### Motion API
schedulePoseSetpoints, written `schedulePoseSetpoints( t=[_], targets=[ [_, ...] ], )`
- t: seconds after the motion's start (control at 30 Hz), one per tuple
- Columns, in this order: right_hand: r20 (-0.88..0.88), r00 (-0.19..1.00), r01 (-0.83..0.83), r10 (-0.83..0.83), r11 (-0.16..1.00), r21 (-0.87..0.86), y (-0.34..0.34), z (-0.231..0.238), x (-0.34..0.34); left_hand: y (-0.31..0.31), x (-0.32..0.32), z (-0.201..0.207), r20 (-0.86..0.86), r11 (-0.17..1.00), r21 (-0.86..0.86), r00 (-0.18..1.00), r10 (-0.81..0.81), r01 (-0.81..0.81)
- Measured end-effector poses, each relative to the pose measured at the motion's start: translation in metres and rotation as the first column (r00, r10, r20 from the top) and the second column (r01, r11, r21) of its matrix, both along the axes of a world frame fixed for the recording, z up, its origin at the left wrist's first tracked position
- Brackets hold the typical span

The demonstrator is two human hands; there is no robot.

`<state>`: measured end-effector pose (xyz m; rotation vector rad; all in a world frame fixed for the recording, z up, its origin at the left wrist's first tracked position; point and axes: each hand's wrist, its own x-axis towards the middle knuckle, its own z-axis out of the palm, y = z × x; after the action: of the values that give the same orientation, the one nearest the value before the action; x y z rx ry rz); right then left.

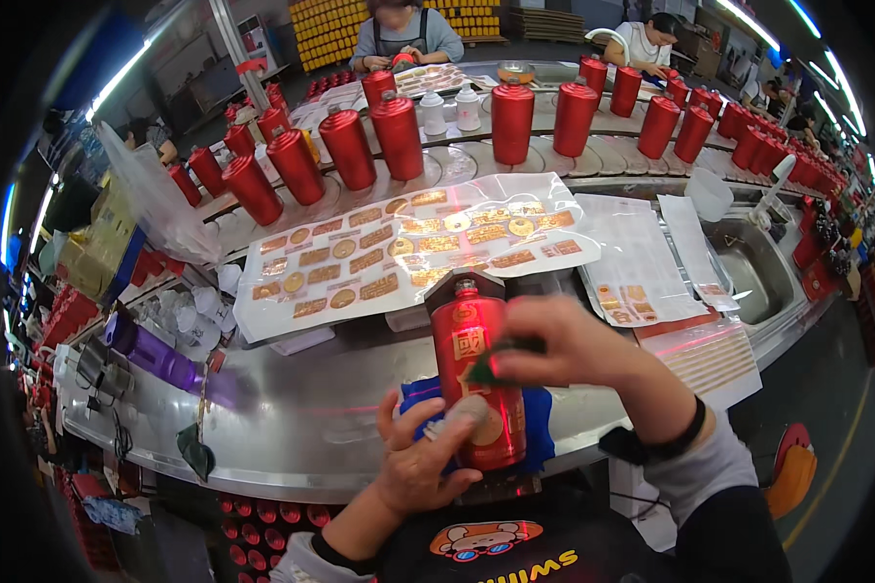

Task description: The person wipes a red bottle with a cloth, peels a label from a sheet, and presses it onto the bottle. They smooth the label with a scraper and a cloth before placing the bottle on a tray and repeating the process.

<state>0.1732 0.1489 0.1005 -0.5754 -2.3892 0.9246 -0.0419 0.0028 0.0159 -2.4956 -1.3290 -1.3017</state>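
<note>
A red bottle [464, 335] with gold decals and a narrow neck lies tilted in front of me on a blue cloth [540, 418]. Its lower part is gripped by my left hand [413, 457], the thumb pressed on its front beside a round gold decal. Over the bottle's middle, my right hand [564, 340] is blurred by motion and pinches a dark green flat piece [496, 358] against the decals. Red light lines fall across the bottle and that hand. Behind the bottle's neck is a dark angular holder [486, 284].
Beyond lies a large sheet of gold decals [360, 248], with more decal sheets [632, 257] to its right. Red bottles [397, 136] stand along a conveyor [447, 165]. A purple bottle [156, 355] lies left; a sink [753, 267] is right. Co-workers [408, 39] sit opposite.
</note>
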Motion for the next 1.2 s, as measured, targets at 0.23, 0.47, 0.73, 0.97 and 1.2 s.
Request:
schedulePoseSetpoints(
  t=[0.23, 0.47, 0.73, 0.97, 1.2],
  targets=[
    [-0.06, 0.998, -0.003, 0.017, 0.975, 0.224, -0.006, -0.001, -0.032, -0.003, 0.005, -0.014, -0.108, 0.945, -0.166, 0.958, 0.265, -0.28],
    [0.009, 0.996, -0.083, 0.092, 0.846, 0.527, -0.068, -0.013, -0.011, -0.004, 0.008, -0.014, -0.03, 0.968, -0.075, 0.971, 0.236, -0.238],
    [-0.124, 0.987, -0.103, 0.1, 0.995, -0.016, -0.086, -0.026, 0.026, -0.012, 0.011, -0.013, 0.043, 0.961, -0.121, 0.966, 0.254, -0.247],
    [-0.286, 0.826, 0.228, -0.486, 0.751, -0.62, -0.09, -0.07, 0.021, -0.021, 0.019, -0.026, 0.068, 0.982, 0.09, 0.984, 0.163, -0.169],
    [-0.211, 0.815, 0.288, -0.539, 0.694, -0.659, -0.09, -0.08, 0.016, -0.028, 0.01, -0.026, -0.064, 0.988, 0.077, 0.989, 0.136, -0.131]
  ],
)
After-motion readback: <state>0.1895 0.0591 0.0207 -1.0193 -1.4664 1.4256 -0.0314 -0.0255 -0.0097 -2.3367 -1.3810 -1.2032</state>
